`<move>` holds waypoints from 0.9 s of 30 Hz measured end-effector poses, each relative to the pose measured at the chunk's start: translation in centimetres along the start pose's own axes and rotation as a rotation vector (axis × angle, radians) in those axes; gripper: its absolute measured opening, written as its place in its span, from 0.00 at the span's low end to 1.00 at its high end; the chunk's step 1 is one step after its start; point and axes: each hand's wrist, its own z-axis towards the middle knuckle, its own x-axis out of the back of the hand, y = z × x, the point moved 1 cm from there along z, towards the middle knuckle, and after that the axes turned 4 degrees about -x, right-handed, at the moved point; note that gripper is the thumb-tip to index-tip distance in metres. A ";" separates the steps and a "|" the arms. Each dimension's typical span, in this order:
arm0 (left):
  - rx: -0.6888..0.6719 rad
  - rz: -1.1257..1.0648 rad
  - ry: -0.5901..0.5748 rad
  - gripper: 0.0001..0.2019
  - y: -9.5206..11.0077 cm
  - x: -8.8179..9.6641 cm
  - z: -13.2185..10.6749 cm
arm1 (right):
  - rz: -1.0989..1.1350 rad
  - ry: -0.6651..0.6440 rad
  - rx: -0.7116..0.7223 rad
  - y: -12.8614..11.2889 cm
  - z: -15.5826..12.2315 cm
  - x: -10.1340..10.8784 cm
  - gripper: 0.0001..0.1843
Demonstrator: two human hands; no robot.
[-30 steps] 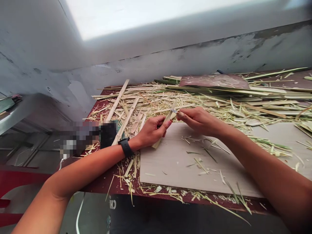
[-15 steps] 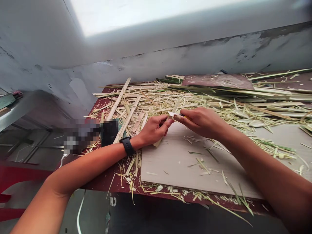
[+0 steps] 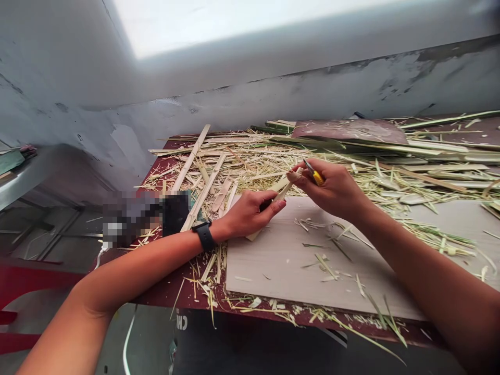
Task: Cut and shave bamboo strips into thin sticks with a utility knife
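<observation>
My left hand (image 3: 246, 212), below a black wristband, is closed around a pale bamboo strip (image 3: 283, 191). The strip slants up and away, and its near end shows beneath the palm, over the board's left edge. My right hand (image 3: 334, 188) has thumb and forefinger at the strip's far end, seemingly pinching it. In that same hand lies a yellow craft knife (image 3: 317, 178), its blade pointing up and to the left, away from the strip. Part of the knife is hidden by the fingers.
Beneath my hands lies a pale board (image 3: 273, 271) on a dark red table (image 3: 172, 289). Shavings and longer bamboo strips (image 3: 205, 192) cover the table's far side. A blurred dark object (image 3: 175, 213) stands at the left. Behind runs a grey wall (image 3: 250, 104).
My right hand has moved up and right to the strip's far end, and the knife blade has left the strip and turned upward. My left hand still holds the strip.
</observation>
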 end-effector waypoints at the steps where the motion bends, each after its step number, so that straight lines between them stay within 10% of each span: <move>1: -0.010 -0.006 -0.001 0.21 0.0 0.0 0.0 | 0.031 -0.005 -0.012 0.0 0.0 0.0 0.29; 8: 0.025 0.263 0.327 0.10 -0.4 0.1 -0.2 | 0.045 -0.008 0.024 0.4 0.1 0.2 0.34; 27: 0.425 0.541 0.418 0.12 -1.0 0.2 -0.5 | -0.011 -0.100 0.099 1.3 0.3 0.6 0.31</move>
